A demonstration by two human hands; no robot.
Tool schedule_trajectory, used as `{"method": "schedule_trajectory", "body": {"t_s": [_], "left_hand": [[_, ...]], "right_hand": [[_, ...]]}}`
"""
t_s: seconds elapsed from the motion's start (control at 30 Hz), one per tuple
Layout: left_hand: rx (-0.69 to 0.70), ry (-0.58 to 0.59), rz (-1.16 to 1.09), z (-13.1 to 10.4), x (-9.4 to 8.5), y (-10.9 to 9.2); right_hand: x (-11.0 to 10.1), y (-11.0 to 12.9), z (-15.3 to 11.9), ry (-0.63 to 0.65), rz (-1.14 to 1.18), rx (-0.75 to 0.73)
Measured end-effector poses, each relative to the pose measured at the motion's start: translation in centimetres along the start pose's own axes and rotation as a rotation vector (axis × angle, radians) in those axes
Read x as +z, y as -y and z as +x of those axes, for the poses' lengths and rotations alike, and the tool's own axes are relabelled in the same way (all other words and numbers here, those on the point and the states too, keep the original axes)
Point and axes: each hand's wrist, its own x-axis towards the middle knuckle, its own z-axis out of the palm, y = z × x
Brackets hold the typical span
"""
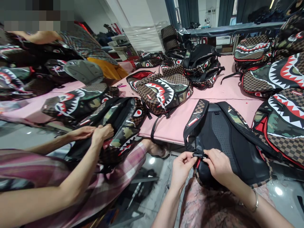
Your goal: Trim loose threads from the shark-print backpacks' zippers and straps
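Note:
A backpack [220, 133] lies across my lap and the table edge, its black padded back panel and two shoulder straps facing up. At its lower left side, my left hand [182, 167] pinches one end of a short black strap [199, 155] between thumb and fingertips. My right hand [218, 166] closes its thumb and fingers on the same strap from the other side. The two hands are a few centimetres apart. Whether a buckle sits on the strap between them is too small to tell.
A pink table [168, 128] bears several shark-mouth backpacks, one [163, 91] near its middle. More backpacks [285, 117] crowd the right side. At my left a co-worker's hands [102, 134] work on another backpack [128, 126]. A further person stands behind, upper left.

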Motion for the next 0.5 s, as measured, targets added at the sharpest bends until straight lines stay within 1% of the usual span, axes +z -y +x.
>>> {"method": "schedule_trajectory", "body": {"t_s": [0.1,0.23,0.37,0.5], "left_hand": [[-0.039,0.008,-0.019,0.01,0.06,-0.21],[-0.049,0.012,-0.016,0.11,0.07,-0.30],[-0.040,0.019,-0.002,0.29,0.04,-0.20],[-0.049,0.034,0.005,0.40,0.03,-0.15]], "right_hand": [[0.01,-0.01,0.07,-0.015,-0.091,-0.059],[0.14,-0.16,0.05,-0.044,-0.192,-0.126],[0.27,-0.35,0.03,-0.085,-0.225,-0.162],[0.25,-0.46,0.05,-0.123,-0.231,-0.168]]}}
